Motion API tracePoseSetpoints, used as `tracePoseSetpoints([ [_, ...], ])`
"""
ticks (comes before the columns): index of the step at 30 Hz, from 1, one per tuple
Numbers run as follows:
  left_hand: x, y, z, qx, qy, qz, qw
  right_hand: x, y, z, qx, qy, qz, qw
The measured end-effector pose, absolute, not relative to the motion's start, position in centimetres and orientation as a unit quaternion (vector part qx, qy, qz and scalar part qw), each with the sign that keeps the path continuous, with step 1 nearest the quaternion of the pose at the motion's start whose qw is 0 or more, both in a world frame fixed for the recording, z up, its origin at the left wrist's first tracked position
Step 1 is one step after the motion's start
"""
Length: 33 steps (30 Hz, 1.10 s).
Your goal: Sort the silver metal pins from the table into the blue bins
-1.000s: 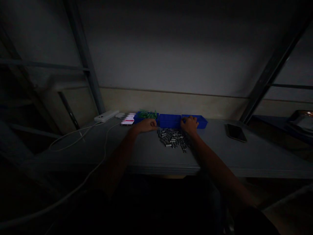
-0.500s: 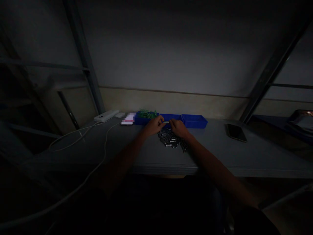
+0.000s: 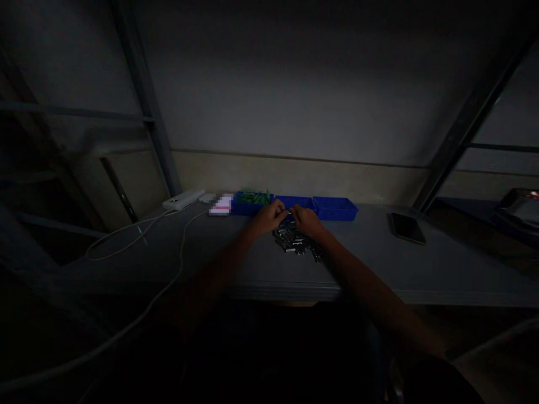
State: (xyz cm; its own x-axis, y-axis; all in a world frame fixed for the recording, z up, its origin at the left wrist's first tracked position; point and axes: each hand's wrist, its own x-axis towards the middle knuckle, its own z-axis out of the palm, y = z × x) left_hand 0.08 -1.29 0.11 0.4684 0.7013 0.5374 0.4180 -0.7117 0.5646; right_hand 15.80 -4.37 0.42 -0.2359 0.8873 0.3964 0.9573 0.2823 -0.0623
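Observation:
My left hand [image 3: 268, 217] and my right hand [image 3: 306, 220] meet above a pile of small metal cylinders [image 3: 295, 242] on the grey table. Between their fingertips is a small metal piece [image 3: 288, 213], mostly covered, and both hands are closed on it. Behind my left hand stands a blue bin [image 3: 246, 208] with green pieces [image 3: 255, 197] in it. A middle blue bin [image 3: 293, 200] is partly hidden by my hands. To its right is a third blue bin [image 3: 336, 210].
A dark phone [image 3: 406, 228] lies at the right of the table [image 3: 269, 269]. On the left are a white power bank [image 3: 183, 200], a blurred pink-and-white item [image 3: 221, 205] and a white cable [image 3: 182, 252] hanging over the front edge. Metal posts flank the table.
My hands have come slightly closer together, and less of the metal piece between them shows. The pile and bins look the same.

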Motion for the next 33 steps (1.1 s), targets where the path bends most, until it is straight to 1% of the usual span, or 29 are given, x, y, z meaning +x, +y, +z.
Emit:
tracePoseSetpoints([
  [8, 0.2, -1.4, -0.1, 0.836, 0.346, 0.400, 0.146, 15.2, -5.1, 1.0, -0.611, -0.769, -0.104, 0.155],
  [13, 0.6, -1.0, -0.5, 0.823, 0.396, 0.391, 0.115, 15.3, -5.1, 1.0, -0.610, -0.772, -0.103, 0.143],
  [16, 0.7, -0.9, -0.6, 0.810, 0.422, 0.392, 0.116, 15.3, -5.1, 0.9, -0.596, -0.784, -0.094, 0.145],
  [23, 0.3, -1.1, 0.3, 0.810, 0.419, 0.386, 0.140, 15.2, -5.0, 0.7, -0.566, -0.794, -0.071, 0.210],
  [28, -0.1, -1.3, 0.8, 0.820, 0.360, 0.406, 0.184, 15.5, -4.2, 0.4, -0.566, -0.781, -0.045, 0.260],
  [33, -0.3, -1.5, 1.0, 0.839, 0.334, 0.394, 0.173, 15.7, -3.8, 0.1, -0.543, -0.788, -0.028, 0.288],
])
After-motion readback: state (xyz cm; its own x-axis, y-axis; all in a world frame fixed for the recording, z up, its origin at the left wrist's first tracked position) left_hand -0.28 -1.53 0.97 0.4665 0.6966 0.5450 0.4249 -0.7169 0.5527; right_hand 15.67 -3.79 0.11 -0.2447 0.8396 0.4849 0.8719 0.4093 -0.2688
